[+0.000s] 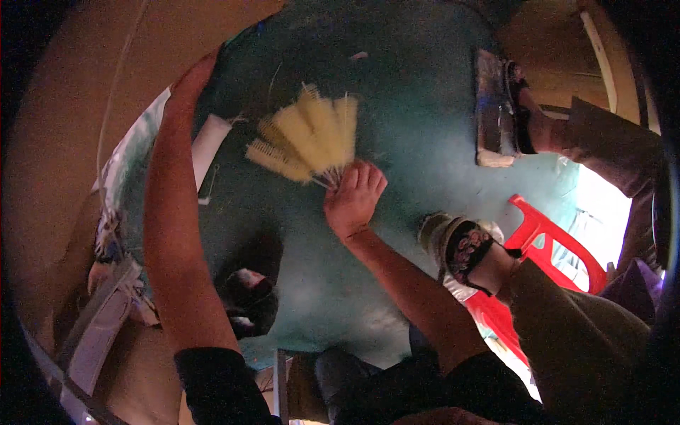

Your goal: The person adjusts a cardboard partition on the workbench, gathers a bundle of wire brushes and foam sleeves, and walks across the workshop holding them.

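There are at least five yellow brushes [306,134], one white cylinder [208,147], two bare forearms [418,283] and two shoes [469,249].

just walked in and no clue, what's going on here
A person's right hand grips a fanned bunch of yellow brushes by their thin stems, bristles pointing away, over a green surface. The left hand is up at the surface's far left edge; whether it holds anything can't be told. A white roll lies left of the brushes, and another person's foot is to the right.
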`<state>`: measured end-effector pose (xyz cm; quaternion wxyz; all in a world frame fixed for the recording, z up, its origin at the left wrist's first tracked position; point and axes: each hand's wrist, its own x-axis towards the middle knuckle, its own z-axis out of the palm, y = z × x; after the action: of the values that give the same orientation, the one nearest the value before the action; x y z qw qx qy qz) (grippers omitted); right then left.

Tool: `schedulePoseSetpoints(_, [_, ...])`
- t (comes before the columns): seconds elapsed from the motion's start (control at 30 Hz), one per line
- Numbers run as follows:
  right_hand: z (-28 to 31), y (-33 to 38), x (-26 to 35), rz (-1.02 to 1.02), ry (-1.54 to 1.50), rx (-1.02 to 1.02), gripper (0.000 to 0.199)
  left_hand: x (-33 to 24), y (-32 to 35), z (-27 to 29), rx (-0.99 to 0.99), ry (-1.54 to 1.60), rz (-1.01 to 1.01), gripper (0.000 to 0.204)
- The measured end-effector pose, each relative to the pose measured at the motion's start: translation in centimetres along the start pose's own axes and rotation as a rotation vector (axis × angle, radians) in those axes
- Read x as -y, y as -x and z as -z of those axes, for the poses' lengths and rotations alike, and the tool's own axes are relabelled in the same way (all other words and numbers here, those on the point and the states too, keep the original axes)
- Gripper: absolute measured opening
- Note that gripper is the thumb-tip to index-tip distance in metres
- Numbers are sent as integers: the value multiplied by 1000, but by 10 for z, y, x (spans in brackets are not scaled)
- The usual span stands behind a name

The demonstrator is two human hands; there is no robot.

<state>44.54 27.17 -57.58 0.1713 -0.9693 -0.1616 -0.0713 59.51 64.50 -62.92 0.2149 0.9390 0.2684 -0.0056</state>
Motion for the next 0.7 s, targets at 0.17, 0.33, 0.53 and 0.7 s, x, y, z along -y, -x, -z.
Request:
schedulePoseSetpoints(0.17, [-3, 1, 24, 24, -152, -12, 41, 74, -42, -9, -52, -35, -126, 56])
schedulePoseSetpoints(0.33, [-1, 1, 3, -6, -82, 42, 40, 6, -7, -12, -163, 139, -105, 55])
schedulePoseSetpoints(0.53, [-1, 1, 14, -10, -34, 52, 41, 49, 18, 22, -261, -194, -197, 59])
schedulePoseSetpoints(0.7, [-6, 2, 11, 64, 1, -23, 37, 38, 101, 88, -137, -109, 42, 59])
